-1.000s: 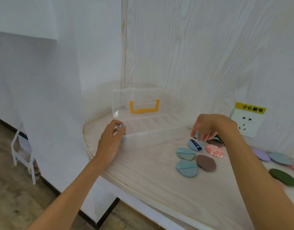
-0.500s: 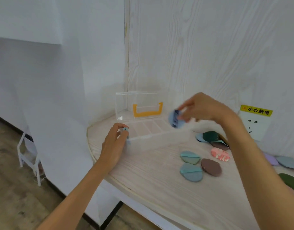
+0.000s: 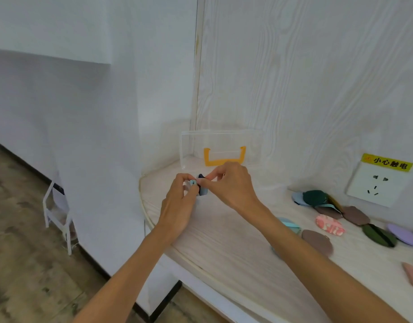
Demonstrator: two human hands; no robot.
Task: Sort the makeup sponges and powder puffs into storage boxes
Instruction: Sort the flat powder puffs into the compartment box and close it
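A clear storage box (image 3: 268,188) with an upright lid and orange handle (image 3: 224,158) stands at the table's back left corner. My right hand (image 3: 228,185) pinches a blue powder puff (image 3: 202,190) on edge over the box's left end. My left hand (image 3: 179,203) touches the box's left corner beside the puff, fingers curled on something small and pale blue. Loose puffs lie to the right: a dark green one (image 3: 313,198), a pink patterned one (image 3: 330,225), a brown one (image 3: 317,242), a purple one (image 3: 402,234).
A wall socket (image 3: 379,184) with a yellow warning label is on the wood-grain wall at the right. The rounded table edge (image 3: 154,226) drops to the floor on the left, where a white frame (image 3: 57,215) stands.
My right hand carried the blue puff from the pile on the right, up and left, to the box's left end beside my left hand.
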